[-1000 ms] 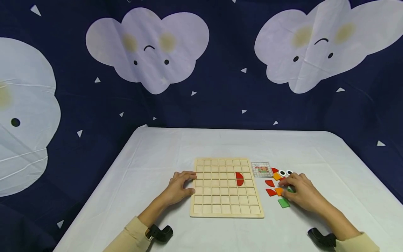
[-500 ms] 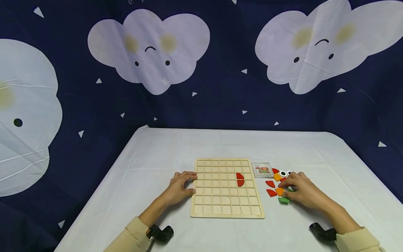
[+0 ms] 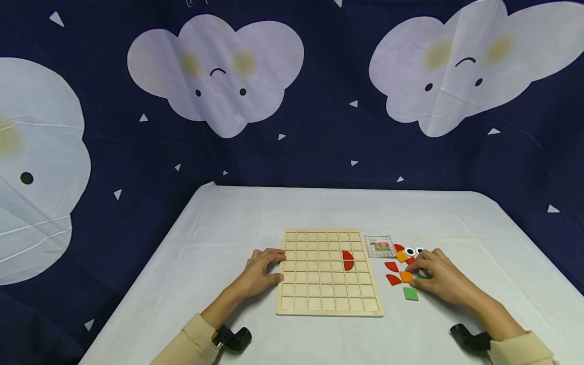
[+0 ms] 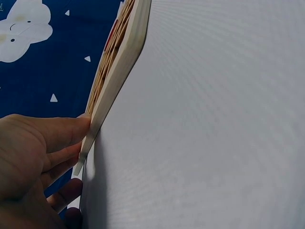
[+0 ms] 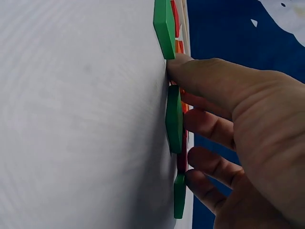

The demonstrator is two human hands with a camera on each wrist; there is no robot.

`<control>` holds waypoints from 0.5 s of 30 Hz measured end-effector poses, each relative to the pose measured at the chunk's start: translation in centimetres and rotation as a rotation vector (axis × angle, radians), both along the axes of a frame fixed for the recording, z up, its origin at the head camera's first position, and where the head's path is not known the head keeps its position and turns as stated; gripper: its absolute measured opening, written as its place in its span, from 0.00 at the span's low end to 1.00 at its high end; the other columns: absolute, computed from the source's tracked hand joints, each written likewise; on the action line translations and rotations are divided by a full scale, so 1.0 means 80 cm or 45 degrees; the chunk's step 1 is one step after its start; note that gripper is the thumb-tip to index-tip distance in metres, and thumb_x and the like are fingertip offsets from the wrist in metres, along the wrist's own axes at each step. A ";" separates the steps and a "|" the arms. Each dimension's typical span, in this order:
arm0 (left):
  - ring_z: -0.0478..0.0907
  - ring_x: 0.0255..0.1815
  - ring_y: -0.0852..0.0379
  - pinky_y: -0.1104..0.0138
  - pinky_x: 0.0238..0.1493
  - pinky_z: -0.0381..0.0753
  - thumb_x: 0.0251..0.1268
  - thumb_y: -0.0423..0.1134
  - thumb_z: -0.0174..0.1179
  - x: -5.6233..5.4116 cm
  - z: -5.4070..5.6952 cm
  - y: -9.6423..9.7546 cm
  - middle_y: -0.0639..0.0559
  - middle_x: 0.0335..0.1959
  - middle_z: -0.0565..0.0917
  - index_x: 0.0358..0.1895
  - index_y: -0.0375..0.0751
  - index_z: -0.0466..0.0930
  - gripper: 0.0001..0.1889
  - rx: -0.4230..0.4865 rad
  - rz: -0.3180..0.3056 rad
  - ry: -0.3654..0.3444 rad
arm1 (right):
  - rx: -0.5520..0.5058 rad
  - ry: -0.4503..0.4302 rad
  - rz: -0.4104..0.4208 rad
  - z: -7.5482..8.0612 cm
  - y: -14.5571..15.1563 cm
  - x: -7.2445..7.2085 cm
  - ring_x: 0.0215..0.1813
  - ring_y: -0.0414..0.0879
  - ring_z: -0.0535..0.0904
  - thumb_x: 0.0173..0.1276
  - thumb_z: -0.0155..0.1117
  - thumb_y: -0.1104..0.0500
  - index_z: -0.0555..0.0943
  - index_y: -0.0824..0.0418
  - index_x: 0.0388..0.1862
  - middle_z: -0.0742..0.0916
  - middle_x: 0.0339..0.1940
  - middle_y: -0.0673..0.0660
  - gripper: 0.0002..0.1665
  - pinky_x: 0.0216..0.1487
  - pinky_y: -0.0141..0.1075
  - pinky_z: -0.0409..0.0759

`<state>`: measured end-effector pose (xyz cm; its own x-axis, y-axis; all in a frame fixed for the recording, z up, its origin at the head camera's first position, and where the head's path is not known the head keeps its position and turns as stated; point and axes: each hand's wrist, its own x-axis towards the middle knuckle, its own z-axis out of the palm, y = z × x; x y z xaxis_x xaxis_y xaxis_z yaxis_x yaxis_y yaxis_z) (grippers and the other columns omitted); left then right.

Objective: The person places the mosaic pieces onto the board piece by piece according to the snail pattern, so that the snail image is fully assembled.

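A wooden grid board (image 3: 315,290) lies on the white table with two red quarter-round pieces (image 3: 348,260) in its cells toward the right. My left hand (image 3: 260,272) rests against the board's left edge; the left wrist view shows its thumb and fingers touching the rim, not wrapped round it. Right of the board, my right hand (image 3: 440,279) pinches an orange tile (image 3: 406,277) low over the table, thumb on the near side. A green tile (image 3: 411,294) lies just below the thumb. Beneath the palm another green piece (image 5: 174,119) is partly hidden in the head view.
A small printed pattern card (image 3: 380,247) lies by the board's upper right edge. Loose red pieces (image 3: 392,280), a second orange tile (image 3: 401,256) and white eye discs (image 3: 410,251) lie around the right hand. A dark cloth with clouds (image 3: 319,152) hangs behind the table.
The green tile below the right thumb was tilted half a second ago and now lies flat. The orange tile and right fingertips have shifted slightly right. My left hand keeps its place.
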<state>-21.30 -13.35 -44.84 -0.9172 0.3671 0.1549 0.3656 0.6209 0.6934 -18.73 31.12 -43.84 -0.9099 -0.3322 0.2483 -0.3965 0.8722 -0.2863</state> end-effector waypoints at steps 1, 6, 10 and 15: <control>0.63 0.50 0.57 0.61 0.48 0.56 0.51 0.35 0.67 0.000 0.000 0.000 0.54 0.61 0.76 0.54 0.41 0.78 0.22 0.001 0.001 -0.001 | -0.005 0.010 -0.010 0.000 0.000 0.000 0.41 0.37 0.62 0.49 0.74 0.55 0.84 0.47 0.34 0.78 0.34 0.41 0.11 0.40 0.34 0.62; 0.64 0.50 0.57 0.61 0.48 0.56 0.51 0.35 0.67 0.000 -0.001 0.000 0.54 0.61 0.76 0.54 0.42 0.78 0.22 -0.001 0.003 0.005 | -0.034 0.036 -0.031 0.007 -0.012 -0.003 0.41 0.35 0.61 0.50 0.74 0.56 0.84 0.48 0.35 0.79 0.35 0.41 0.12 0.40 0.33 0.66; 0.63 0.50 0.57 0.61 0.48 0.56 0.51 0.35 0.67 -0.001 -0.002 0.000 0.54 0.61 0.76 0.54 0.42 0.78 0.22 -0.009 0.002 0.010 | -0.062 0.006 -0.017 0.020 -0.034 -0.007 0.43 0.38 0.63 0.52 0.73 0.57 0.84 0.49 0.37 0.81 0.38 0.44 0.12 0.41 0.35 0.68; 0.63 0.49 0.58 0.62 0.46 0.56 0.51 0.35 0.67 -0.001 -0.002 0.000 0.53 0.61 0.76 0.54 0.42 0.78 0.23 -0.012 0.002 0.011 | -0.118 0.009 0.032 0.030 -0.070 -0.019 0.44 0.41 0.65 0.54 0.70 0.59 0.84 0.51 0.37 0.82 0.41 0.46 0.10 0.42 0.37 0.69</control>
<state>-21.38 -13.34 -45.01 -0.9166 0.3668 0.1591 0.3702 0.6282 0.6843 -20.29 25.51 -41.44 -0.8999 -0.3300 0.2853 -0.4200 0.8320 -0.3625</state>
